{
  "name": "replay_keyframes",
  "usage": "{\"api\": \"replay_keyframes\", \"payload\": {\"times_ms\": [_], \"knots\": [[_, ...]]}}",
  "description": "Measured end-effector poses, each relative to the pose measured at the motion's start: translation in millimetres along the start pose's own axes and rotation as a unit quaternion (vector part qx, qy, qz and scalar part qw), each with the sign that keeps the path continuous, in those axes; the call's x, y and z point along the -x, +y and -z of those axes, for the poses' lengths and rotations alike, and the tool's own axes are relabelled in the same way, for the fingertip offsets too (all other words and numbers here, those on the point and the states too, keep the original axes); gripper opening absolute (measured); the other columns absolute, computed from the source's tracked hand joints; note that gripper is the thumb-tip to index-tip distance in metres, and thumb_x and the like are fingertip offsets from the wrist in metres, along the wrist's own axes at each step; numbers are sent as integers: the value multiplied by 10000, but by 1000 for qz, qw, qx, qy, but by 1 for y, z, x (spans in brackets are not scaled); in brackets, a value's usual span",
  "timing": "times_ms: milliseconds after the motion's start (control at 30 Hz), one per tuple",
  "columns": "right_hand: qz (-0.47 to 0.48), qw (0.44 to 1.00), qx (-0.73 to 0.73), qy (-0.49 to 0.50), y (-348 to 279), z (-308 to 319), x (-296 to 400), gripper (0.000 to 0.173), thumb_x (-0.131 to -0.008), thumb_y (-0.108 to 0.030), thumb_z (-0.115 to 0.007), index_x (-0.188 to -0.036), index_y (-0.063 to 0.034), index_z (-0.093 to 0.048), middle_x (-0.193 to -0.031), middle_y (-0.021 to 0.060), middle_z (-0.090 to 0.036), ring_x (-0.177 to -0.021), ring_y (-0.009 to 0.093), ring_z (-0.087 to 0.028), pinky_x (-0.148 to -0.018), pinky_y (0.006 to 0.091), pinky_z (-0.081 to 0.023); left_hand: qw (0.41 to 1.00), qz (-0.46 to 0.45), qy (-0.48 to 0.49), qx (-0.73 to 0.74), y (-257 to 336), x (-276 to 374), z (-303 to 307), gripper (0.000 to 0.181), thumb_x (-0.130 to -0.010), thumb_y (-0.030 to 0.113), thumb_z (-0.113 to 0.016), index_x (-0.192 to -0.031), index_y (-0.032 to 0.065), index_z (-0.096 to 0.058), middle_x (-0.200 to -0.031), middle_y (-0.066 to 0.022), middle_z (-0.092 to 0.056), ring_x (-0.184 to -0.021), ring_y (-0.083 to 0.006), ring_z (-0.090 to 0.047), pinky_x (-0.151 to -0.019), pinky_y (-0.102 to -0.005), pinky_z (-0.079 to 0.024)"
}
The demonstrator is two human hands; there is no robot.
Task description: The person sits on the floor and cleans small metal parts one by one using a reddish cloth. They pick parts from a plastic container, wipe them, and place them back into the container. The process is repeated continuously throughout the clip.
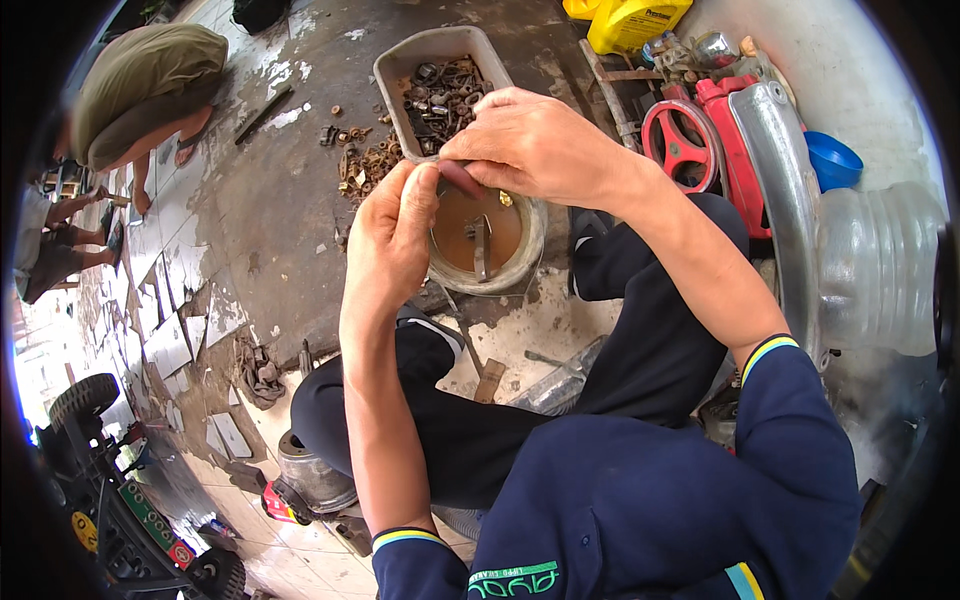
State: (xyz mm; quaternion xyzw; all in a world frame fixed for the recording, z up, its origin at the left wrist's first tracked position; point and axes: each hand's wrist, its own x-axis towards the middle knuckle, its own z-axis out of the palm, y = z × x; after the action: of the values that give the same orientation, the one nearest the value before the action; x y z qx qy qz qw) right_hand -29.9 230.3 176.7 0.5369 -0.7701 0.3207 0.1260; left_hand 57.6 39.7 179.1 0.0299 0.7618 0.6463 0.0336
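A small dark reddish-brown piece, its exact kind hard to tell, is pinched between both my hands. My left hand grips its left end with thumb and fingers; my right hand holds the other end from above. Just below them stands a round pale basin of murky brown liquid, with a flat metal bar and a brush-like bit in it. Past my hands, a grey plastic tub holds many dirty bolts, nuts and metal fittings, partly hidden by my right hand.
Loose rusty hardware lies left of the tub. A red handwheel, a curved metal part, a blue bowl and a yellow jug stand at the right. Broken tiles and a crouching person are at the left.
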Motion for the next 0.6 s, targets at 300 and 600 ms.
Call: {"api": "replay_keyframes", "payload": {"times_ms": [300, 600], "knots": [[-210, 920, -288, -165, -7, 22, -3, 201, -921, -64, -537, -1084, -25, -648, -779, 83, -648, -673, 180, -635, -680, 336, -524, 981, -72, -4, -181, 2, -3, 6, 214, -973, 203, -590, -1013, -6, -609, -861, -150, -626, -760, -247, -591, -714, -348, -470], [-76, 994, -57, -50, 0, -7, 7, 148, -922, -207, -591, -994, -112, -678, -764, 84, -682, -805, 290, -648, -954, 404, -448, 991, -7, -3, -130, 8, 2, 2, 310, -1034, 276, -474, -973, 18, -634, -700, 14, -500, -671, -72, -454, -623, -237, -395]]}}
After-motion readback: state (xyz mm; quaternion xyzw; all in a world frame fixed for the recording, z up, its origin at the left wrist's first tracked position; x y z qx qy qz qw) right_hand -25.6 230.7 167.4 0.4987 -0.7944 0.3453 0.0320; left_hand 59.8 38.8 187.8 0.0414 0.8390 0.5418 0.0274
